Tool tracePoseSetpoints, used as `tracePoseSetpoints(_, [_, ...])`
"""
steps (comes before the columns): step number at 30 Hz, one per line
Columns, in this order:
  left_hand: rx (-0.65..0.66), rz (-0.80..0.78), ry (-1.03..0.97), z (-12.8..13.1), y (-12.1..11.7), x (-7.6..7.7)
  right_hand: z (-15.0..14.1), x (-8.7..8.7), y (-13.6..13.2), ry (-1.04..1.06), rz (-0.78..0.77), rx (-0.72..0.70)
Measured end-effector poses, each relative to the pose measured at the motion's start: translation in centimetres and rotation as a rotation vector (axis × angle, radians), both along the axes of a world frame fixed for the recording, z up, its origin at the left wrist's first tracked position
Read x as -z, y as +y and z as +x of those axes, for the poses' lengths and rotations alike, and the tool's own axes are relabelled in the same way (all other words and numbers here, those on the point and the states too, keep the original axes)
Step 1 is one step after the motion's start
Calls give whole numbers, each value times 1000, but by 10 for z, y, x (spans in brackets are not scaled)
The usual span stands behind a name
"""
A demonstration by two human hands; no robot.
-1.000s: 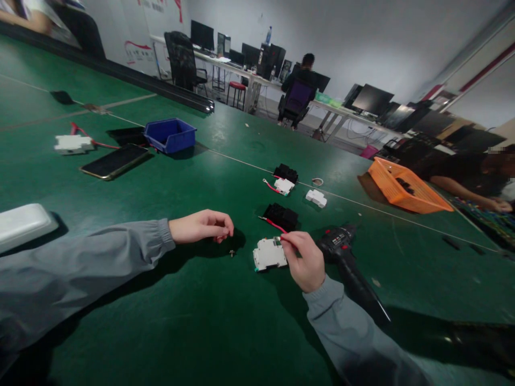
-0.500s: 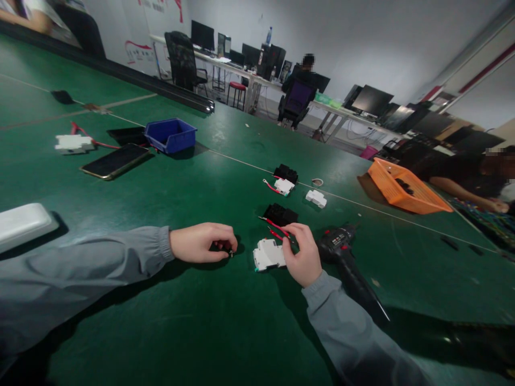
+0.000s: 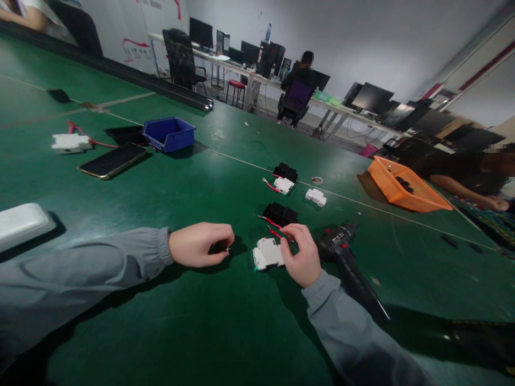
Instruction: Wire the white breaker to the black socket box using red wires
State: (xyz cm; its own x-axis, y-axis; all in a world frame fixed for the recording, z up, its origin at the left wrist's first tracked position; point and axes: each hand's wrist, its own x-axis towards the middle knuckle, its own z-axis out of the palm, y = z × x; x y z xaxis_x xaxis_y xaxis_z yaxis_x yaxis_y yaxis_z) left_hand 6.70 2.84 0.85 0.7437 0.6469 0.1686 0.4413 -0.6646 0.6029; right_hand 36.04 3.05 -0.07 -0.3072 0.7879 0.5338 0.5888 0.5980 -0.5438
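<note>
My left hand (image 3: 203, 245) is closed in a pinch around a small shiny metal piece (image 3: 228, 249), too small to name surely. Right of it, a white circuit breaker (image 3: 266, 253) lies flat on the green table, a bit of teal at its lower corner. My right hand (image 3: 301, 254) curls its thumb and fingers round the breaker's right end, hiding that end. Red wires (image 3: 272, 222) with bare metal tips run in beside its fingertips. Just behind lies a black block-shaped part (image 3: 280, 213). Close by on the right rests a black power screwdriver (image 3: 340, 246).
Farther back are a second white breaker (image 3: 284, 185) with red wire, a white module (image 3: 316, 197) and an orange basket (image 3: 408, 185). To the left lie a blue bin (image 3: 169, 135), a phone (image 3: 115, 161), a wired breaker (image 3: 71, 143) and a white case (image 3: 24, 226). People sit beyond the table.
My left hand has shifted very slightly left, its fingertips closer together over the small metal piece. My right hand stays almost in place at the breaker.
</note>
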Motion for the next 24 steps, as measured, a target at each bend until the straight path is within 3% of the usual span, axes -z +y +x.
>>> tracePoseSetpoints(4, [63, 103, 82, 1, -1, 1, 0, 1, 0, 10, -15, -4])
tracePoseSetpoints(12, [79, 110, 76, -2, -3, -3, -1, 0, 0, 2, -16, -7])
tracePoseSetpoints(17, [188, 174, 122, -3, -3, -4, -1, 0, 0, 12, -21, -24])
tracePoseSetpoints(24, [-27, 201, 144, -1, -5, 0, 0, 3, 1, 19, -45, -64])
